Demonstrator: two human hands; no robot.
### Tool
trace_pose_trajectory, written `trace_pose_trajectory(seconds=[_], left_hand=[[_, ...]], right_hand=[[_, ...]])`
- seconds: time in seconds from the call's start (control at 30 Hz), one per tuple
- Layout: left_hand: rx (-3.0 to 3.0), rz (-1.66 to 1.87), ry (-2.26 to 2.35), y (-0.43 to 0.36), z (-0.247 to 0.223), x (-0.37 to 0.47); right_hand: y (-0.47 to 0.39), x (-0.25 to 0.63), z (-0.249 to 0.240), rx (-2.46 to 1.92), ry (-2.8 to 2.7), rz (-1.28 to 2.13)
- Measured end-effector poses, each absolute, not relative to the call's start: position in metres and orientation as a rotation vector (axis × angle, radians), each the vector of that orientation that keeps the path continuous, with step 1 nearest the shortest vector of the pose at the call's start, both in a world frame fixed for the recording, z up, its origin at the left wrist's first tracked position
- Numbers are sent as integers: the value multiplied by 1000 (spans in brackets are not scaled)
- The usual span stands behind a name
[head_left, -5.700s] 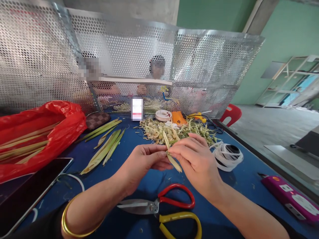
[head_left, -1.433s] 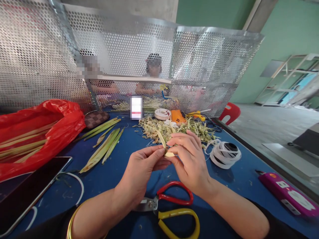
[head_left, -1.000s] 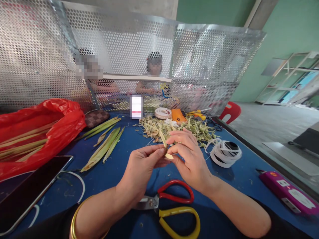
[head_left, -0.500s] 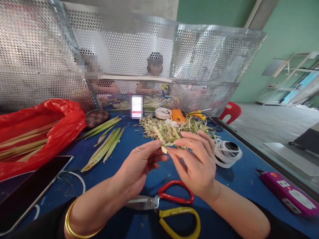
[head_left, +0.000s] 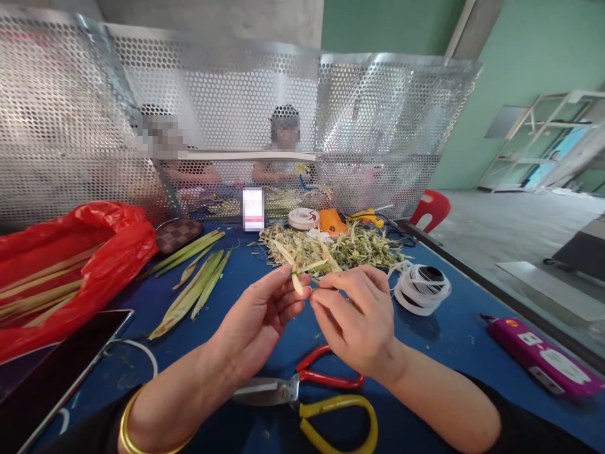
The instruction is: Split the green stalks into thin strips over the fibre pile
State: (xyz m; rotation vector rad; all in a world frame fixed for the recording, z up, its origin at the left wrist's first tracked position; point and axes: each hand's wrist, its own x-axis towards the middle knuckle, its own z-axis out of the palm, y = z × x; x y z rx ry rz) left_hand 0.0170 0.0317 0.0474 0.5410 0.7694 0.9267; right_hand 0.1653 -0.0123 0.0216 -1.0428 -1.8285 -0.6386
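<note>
"Husk piece: where is it?"

"Pinched in the left hand, between thumb and fingers, right at the tips. Right hand sits just beside, thumb and forefinger drawn together; cannot tell whether anything is between them."

"Handling?"

"Looks light, thin, bendy; probably not slippery, but apt to split along the grain. Best hold, I judge: the crossing where its strips meet, not the loose tips."

"Lie?"

"Long axis slants. Far end points away and leftward past the left thumb; short near end points back over the left fingers. One side strip juts rightward, above the right fingertips."

"Surroundings?"

"Heap of trimmings beyond both hands; scissors on the blue table, nearer than the hands, between the forearms."
</note>
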Motion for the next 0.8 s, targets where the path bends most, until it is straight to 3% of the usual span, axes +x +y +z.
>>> trace_pose_trajectory(seconds=[0.17,0.33,0.6,0.73,0.8], left_hand=[[559,1009,752,35,56,13],[530,1032,671,36,73,2],[514,1085,495,37,86,-13],[520,1118,444,36,88,-17],[555,1144,412,36,89,-19]], right_hand=[[-14,171,33,-1091,-1869,-314],[-35,168,33,-1304,-2552,137],[-41,157,-54,-1193,-2736,-424],[-37,167,-69,-1198,-2712,-407],[-39,174,-71,-1249,-2689,-244]])
